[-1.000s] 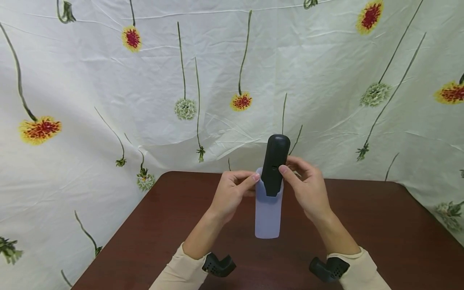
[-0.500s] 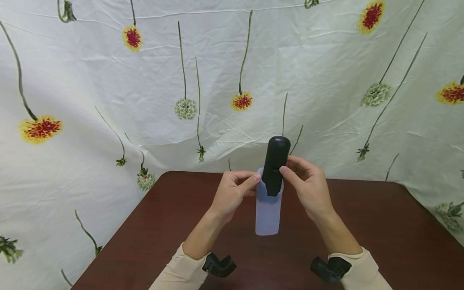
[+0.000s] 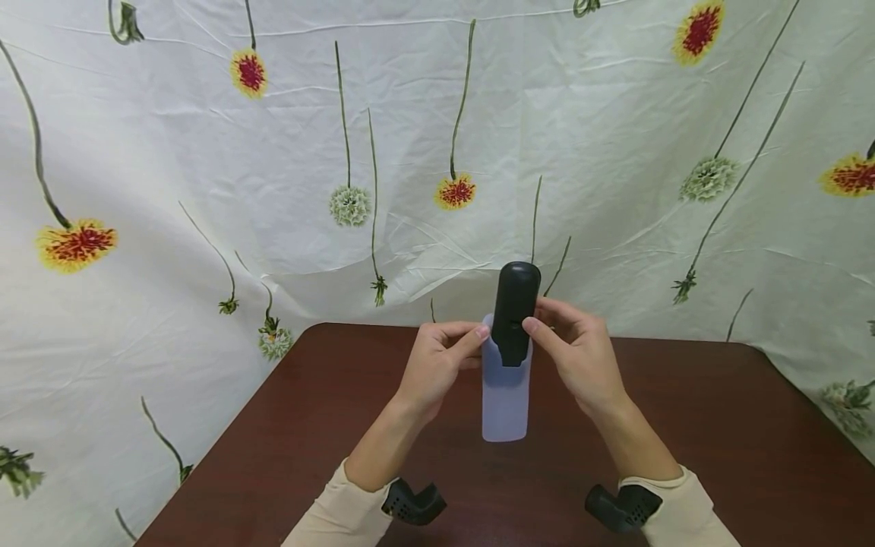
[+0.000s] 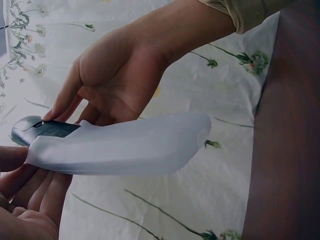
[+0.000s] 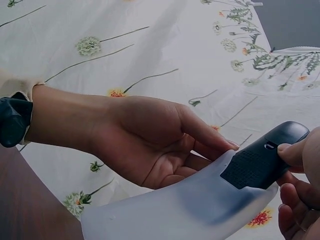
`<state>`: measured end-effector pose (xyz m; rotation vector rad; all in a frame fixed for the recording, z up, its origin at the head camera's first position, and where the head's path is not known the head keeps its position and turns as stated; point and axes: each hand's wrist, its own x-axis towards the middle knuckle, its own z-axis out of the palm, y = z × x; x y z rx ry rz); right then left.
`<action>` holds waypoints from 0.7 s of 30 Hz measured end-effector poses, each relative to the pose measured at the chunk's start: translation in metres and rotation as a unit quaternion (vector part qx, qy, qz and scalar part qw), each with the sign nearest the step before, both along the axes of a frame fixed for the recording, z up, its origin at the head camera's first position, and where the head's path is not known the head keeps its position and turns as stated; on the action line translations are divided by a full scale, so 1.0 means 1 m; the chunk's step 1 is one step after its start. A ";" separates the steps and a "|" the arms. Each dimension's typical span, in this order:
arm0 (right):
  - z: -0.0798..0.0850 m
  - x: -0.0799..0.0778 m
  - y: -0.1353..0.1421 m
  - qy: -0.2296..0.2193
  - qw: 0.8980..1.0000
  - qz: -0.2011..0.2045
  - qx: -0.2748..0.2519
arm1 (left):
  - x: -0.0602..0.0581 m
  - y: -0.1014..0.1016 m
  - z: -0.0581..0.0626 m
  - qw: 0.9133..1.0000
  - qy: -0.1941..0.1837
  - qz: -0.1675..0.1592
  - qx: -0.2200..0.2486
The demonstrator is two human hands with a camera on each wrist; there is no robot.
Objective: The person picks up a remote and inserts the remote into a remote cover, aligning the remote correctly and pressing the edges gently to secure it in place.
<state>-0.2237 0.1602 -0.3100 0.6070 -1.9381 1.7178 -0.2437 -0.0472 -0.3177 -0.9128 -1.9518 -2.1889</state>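
A black remote control (image 3: 517, 296), its back with a small latch facing me, sits partly inside a translucent whitish silicone sleeve (image 3: 506, 410). Both are held up above the table. My left hand (image 3: 437, 361) pinches the sleeve's upper rim on the left between thumb and fingers. With thumb and fingers, my right hand (image 3: 581, 353) grips the remote's right edge, just above the sleeve's opening. In the left wrist view the remote's exposed end (image 4: 55, 129) sticks out of the sleeve (image 4: 125, 147). Its covered part shows as a dark shape through the sleeve (image 5: 210, 202) in the right wrist view.
A dark reddish-brown table (image 3: 383, 365) lies beneath the hands. Behind it hangs a white cloth (image 3: 410, 99) printed with flowers and stems. Black wrist cameras (image 3: 413, 501) are strapped over the beige sleeves.
The remote's top end has come down slightly and a little to the left, along with my right hand. The sleeve's lower end has tilted up a bit. My left hand barely moved.
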 end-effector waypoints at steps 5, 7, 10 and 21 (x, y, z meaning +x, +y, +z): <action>0.000 -0.001 0.000 0.000 1.000 0.000 -0.008 | -0.001 -0.001 -0.001 0.999 0.003 -0.034 0.002; 0.000 -0.001 0.000 -0.001 1.000 0.003 -0.012 | -0.001 -0.001 -0.002 0.999 0.006 -0.052 0.002; 0.000 -0.001 0.000 -0.004 1.000 0.001 -0.012 | -0.003 -0.002 -0.002 0.998 0.019 -0.068 0.000; 0.001 -0.001 0.003 -0.087 0.993 0.049 0.054 | -0.005 -0.003 -0.003 0.998 0.037 -0.045 0.012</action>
